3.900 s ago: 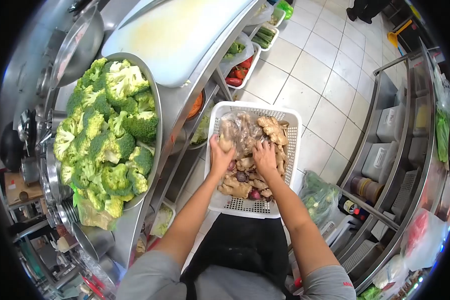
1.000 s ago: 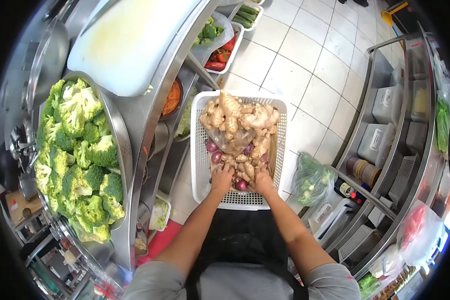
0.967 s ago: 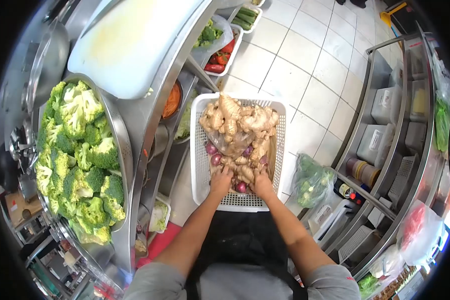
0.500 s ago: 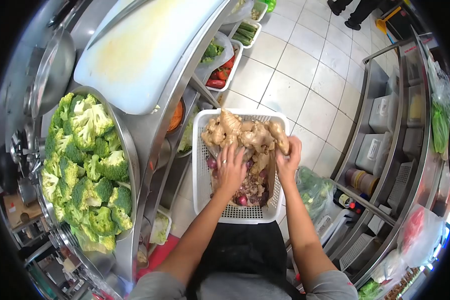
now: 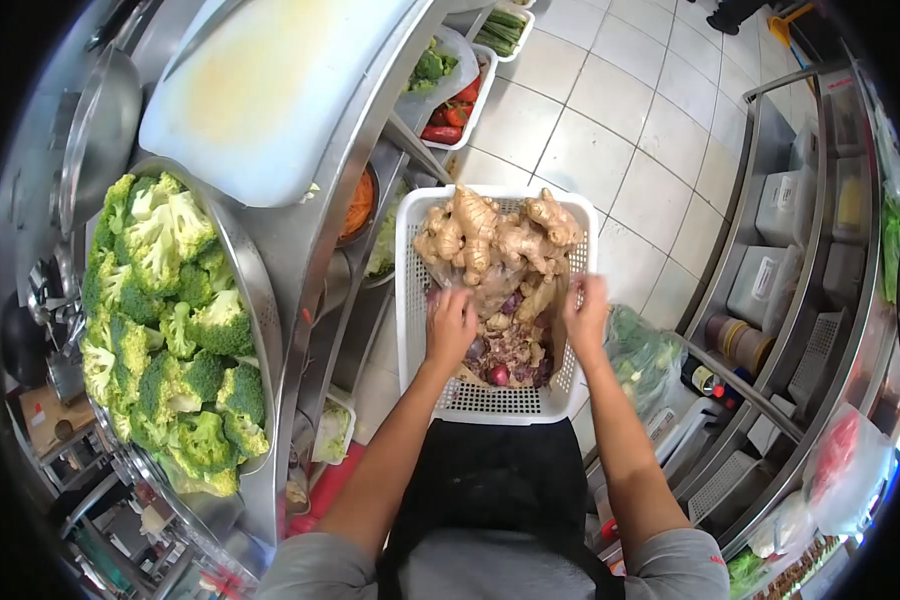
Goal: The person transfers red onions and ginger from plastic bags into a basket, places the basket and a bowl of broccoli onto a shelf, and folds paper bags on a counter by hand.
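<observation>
A white perforated plastic basket [image 5: 406, 350] stands in front of my body. Large knobby ginger roots [image 5: 475, 230] are heaped at its far end. Nearer to me in it lie small red onions [image 5: 498, 375] among loose dry skins, with some clear plastic beneath the ginger. My left hand [image 5: 452, 328] is just inside the left wall, its fingers loosely bent and nothing visible in them. Over the right rim is my right hand [image 5: 585, 315], thumb and fingers apart and a little blurred; whether it touches the rim is unclear.
On the left counter sit a metal bowl of broccoli [image 5: 180, 350] and a white cutting board [image 5: 260, 110] with a knife. Vegetable tubs [image 5: 460, 110] are below. Metal shelving [image 5: 760, 250] with containers runs along the right. A bagged green vegetable [image 5: 635, 350] lies beside the basket. Another person's foot [image 5: 722, 22] shows far off.
My left hand has come off the ginger, back toward the left wall. My right hand has let go of a ginger piece, which now rests on the heap. The view has shifted slightly.
</observation>
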A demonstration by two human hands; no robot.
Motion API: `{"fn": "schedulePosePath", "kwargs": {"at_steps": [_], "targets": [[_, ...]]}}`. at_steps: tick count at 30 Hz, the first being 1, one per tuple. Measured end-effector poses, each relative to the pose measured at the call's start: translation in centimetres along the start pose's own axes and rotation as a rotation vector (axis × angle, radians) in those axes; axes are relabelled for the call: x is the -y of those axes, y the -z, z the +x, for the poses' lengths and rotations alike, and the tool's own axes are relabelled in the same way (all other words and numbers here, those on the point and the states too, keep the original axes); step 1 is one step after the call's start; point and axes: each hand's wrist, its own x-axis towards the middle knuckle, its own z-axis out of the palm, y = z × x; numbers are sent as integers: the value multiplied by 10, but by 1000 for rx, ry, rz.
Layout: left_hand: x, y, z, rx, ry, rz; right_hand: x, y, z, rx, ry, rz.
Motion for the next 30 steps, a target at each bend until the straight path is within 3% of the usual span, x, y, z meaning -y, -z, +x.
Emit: {"fn": "schedulePosePath", "kwargs": {"at_steps": [3,4,6,7,9,11,12,15,18,21,22,25,29,30], "targets": [[24,-23,-48,222,-9,68,-20,-39,-46,347,-120,119],[29,-29,-58,346,-20,104,-17,-52,-52,351,-128,118],[36,-39,-70,448,-16,236,-11,-74,-59,166,-348,107],[37,-43,-76,543,-16,367,-17,-80,-60,172,-356,109],[29,-41,-81,509,-111,478,-28,-91,-57,129,-423,174],[24,-48,-74,231,-195,416,-31,-91,-52,66,-390,164],[21,-53,-70,234,-196,411,-34,-89,-51,22,-427,170],[13,-68,-50,352,-248,374,-27,-76,-46,-48,-507,195],[25,-94,-38,468,-374,691,-34,-73,-49,-171,-501,329],[31,-99,-31,432,-488,754,-39,-68,-74,141,-284,-81],[26,-95,-28,421,-515,789,-36,-69,-85,325,-450,-208],[26,-98,-28,524,-492,830,-32,-77,-105,270,-400,-338],[17,-98,-29,610,-361,749,-33,-82,-107,467,-429,-552],[10,-98,-30,458,-300,432,-33,-82,-108,462,-433,-550]]}}
